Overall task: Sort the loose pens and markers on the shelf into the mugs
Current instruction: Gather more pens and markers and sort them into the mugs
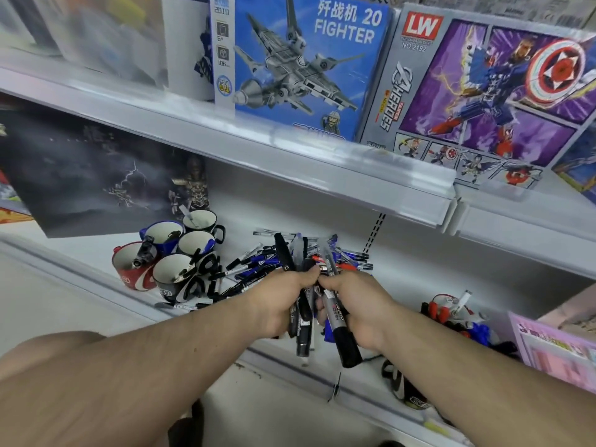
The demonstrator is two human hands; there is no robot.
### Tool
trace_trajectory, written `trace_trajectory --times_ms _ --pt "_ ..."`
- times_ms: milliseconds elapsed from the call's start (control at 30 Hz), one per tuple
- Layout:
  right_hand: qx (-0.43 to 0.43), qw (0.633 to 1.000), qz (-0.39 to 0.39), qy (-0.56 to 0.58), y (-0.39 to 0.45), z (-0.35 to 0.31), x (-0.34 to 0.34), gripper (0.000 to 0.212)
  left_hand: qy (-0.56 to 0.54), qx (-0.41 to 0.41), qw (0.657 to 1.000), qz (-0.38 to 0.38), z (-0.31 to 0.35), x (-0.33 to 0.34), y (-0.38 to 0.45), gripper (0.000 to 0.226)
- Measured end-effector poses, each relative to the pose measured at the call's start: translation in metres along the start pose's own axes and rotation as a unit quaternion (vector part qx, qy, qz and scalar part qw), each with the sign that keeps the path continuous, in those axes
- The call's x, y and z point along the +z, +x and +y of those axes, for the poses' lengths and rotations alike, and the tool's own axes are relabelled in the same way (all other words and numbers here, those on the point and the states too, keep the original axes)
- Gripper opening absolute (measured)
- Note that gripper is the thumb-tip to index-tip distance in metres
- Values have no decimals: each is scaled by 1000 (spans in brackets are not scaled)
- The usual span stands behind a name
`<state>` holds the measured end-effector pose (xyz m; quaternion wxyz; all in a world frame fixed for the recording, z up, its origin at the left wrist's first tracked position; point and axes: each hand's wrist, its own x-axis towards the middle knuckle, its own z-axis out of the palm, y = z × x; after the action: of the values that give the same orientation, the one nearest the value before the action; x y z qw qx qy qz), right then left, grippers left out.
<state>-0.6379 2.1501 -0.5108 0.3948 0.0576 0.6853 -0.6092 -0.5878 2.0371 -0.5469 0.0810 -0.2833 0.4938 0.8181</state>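
We are in the middle of the job. We hold two bunches of markers over the front of the shelf (pixel 290 366), and lots more pens lie in a pile (pixel 283 259) at 12 o'clock from our hands. The mugs (pixel 174 262) stand close together at 10 o'clock from our hands. A few already have a pen or marker inside.

Our left hand (pixel 280 304) is curled tight around a bunch of black markers (pixel 303 317). The markers stick out above and below our fist. Our right hand (pixel 361 311) is curled around more markers, and a fat black marker (pixel 342 330) pokes out toward us. The two hands touch each other at the thumbs, side by side. Both arms reach forward and come together in the middle.

We think we are sorting the bunches by kind right now. Next we need to carry a bunch over to 10 o'clock and drop it into a mug. We must aim the ends down into the mug and not knock the other mugs over.
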Motion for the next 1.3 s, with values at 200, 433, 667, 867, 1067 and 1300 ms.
trace_trajectory --times_ms 200,433,667,867,1067,1300 --pt "-40 996 73 36 4 -16 7 12 40 3 998 -53 -3 -13 -2 14" --pt "-64 989 114 75 12 -7 20 8 53 38 995 -80 -7 -10 -5 22" --pt "-39 989 86 110 11 0 24 6 120 100 987 -40 -11 -20 3 22" --pt "-35 995 69 61 14 3 29 8 141 130 981 0 -8 -30 11 28" --pt "-32 999 36 11 17 3 35 12 114 129 985 20 -4 -40 14 28" --pt "-4 998 7 64 15 6 43 9 133 118 984 29 0 -51 7 17"
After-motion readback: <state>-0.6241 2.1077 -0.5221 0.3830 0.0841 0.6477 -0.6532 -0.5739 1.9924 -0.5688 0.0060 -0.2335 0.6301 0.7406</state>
